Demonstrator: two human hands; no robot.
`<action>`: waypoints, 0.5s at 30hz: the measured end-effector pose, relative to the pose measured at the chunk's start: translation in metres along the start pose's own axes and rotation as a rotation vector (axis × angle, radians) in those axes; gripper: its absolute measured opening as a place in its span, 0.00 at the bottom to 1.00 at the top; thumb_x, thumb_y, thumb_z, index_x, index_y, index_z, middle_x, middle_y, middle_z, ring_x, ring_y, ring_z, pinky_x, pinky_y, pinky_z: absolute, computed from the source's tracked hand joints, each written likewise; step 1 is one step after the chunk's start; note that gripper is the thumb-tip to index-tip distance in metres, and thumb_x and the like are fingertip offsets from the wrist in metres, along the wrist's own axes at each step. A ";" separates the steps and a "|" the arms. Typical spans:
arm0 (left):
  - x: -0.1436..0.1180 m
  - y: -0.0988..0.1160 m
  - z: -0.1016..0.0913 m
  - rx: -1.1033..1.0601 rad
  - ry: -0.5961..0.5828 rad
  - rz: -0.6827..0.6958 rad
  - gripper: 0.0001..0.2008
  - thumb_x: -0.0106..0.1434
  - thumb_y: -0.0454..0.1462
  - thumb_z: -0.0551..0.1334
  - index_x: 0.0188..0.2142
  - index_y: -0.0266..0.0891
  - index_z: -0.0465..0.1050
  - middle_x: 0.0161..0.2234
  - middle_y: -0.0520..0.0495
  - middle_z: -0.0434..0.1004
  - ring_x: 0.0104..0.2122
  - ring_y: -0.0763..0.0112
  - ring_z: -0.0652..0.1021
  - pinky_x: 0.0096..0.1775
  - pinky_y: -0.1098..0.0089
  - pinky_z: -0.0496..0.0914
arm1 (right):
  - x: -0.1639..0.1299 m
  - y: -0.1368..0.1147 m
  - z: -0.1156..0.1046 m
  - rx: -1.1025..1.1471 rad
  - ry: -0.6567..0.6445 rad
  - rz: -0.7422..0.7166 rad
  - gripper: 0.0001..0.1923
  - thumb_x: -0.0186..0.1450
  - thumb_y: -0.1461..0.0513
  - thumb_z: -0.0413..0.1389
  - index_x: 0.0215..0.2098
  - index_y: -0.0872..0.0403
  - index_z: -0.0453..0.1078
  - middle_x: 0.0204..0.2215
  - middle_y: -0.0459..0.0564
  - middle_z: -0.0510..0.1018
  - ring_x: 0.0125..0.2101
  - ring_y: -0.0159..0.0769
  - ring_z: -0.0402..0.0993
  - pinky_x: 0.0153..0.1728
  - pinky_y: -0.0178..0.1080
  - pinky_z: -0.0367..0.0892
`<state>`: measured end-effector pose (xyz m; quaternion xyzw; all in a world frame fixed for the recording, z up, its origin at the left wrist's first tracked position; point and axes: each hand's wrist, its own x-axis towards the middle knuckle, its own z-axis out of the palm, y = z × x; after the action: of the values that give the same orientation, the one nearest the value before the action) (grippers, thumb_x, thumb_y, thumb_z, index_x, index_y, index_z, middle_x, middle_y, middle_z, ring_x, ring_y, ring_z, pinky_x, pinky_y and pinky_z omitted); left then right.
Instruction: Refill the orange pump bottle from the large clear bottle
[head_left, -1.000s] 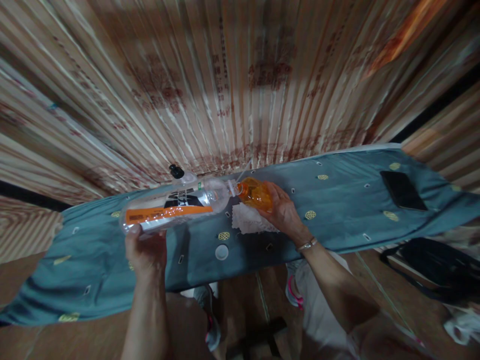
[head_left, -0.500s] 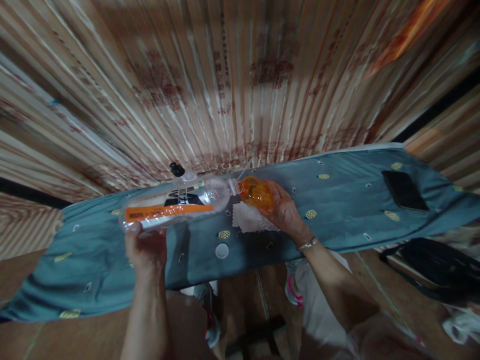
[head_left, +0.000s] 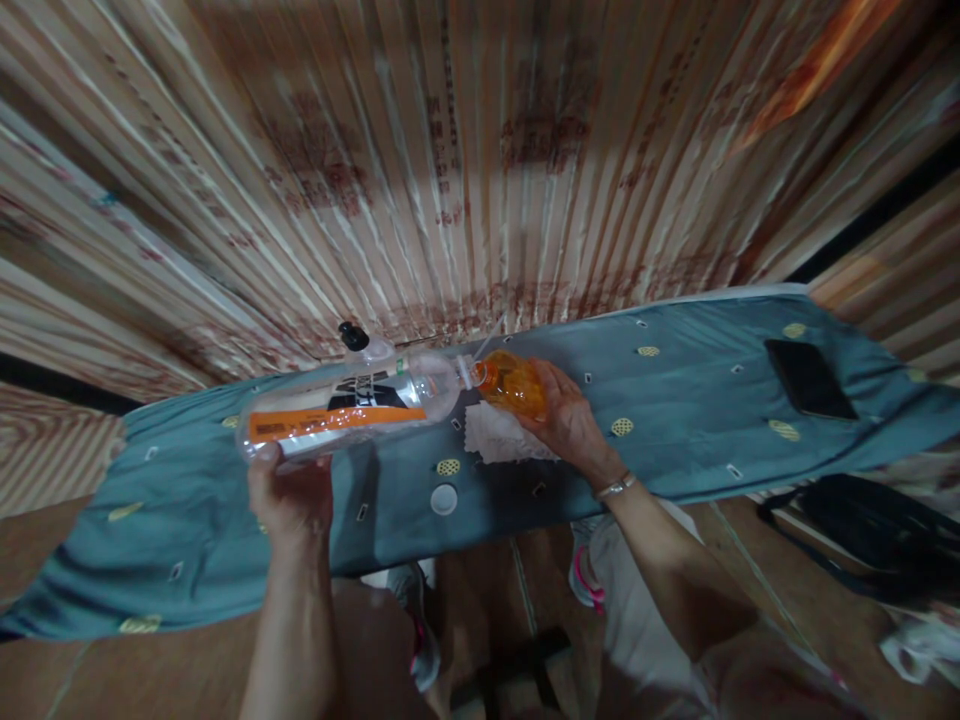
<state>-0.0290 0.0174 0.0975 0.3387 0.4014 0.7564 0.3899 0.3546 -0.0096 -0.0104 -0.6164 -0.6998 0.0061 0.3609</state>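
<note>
Left hand (head_left: 291, 492) wrapped round base of large clear plastic bottle (head_left: 349, 407), tipped level: light, thin-walled, slippery, likely crushable; right hand (head_left: 568, 420) cupping small orange bottle (head_left: 512, 385).

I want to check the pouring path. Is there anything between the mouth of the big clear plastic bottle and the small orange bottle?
Nothing visible: the clear plastic bottle with the orange label, tipped sideways, meets the small orange bottle mouth to mouth above the white cloth.
</note>
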 end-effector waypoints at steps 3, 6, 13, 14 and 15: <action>0.000 0.000 0.001 -0.023 0.028 -0.009 0.27 0.49 0.53 0.86 0.47 0.50 0.89 0.49 0.43 0.94 0.32 0.64 0.76 0.25 0.67 0.59 | 0.000 0.000 0.001 -0.003 -0.005 -0.010 0.53 0.76 0.57 0.77 0.92 0.52 0.63 0.81 0.74 0.82 0.78 0.71 0.85 0.80 0.76 0.83; 0.000 0.000 0.002 -0.047 0.054 -0.029 0.28 0.47 0.51 0.86 0.47 0.50 0.90 0.50 0.43 0.95 0.32 0.65 0.77 0.25 0.69 0.61 | 0.000 0.001 0.001 -0.007 0.002 -0.015 0.53 0.77 0.56 0.77 0.92 0.53 0.63 0.81 0.74 0.82 0.78 0.71 0.85 0.80 0.77 0.83; -0.001 0.002 0.005 -0.031 0.041 -0.023 0.26 0.48 0.52 0.85 0.46 0.51 0.89 0.47 0.44 0.93 0.31 0.65 0.76 0.25 0.69 0.61 | 0.000 0.001 0.001 0.002 0.002 -0.012 0.52 0.75 0.58 0.77 0.92 0.52 0.64 0.81 0.74 0.83 0.79 0.71 0.85 0.81 0.77 0.82; -0.001 0.002 0.005 -0.022 0.036 -0.018 0.26 0.48 0.53 0.85 0.45 0.50 0.88 0.47 0.44 0.93 0.30 0.65 0.75 0.24 0.68 0.60 | 0.000 0.000 0.001 -0.001 0.003 -0.015 0.52 0.75 0.58 0.76 0.92 0.52 0.63 0.81 0.74 0.83 0.79 0.71 0.85 0.81 0.77 0.82; -0.001 0.002 0.004 -0.014 0.030 -0.012 0.26 0.48 0.54 0.86 0.44 0.50 0.88 0.46 0.44 0.93 0.30 0.65 0.75 0.24 0.68 0.59 | 0.000 0.000 0.001 -0.005 0.005 -0.020 0.52 0.75 0.59 0.76 0.92 0.53 0.63 0.81 0.74 0.83 0.79 0.71 0.85 0.81 0.77 0.82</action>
<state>-0.0255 0.0171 0.1010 0.3222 0.4041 0.7617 0.3908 0.3542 -0.0094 -0.0115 -0.6105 -0.7049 -0.0009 0.3610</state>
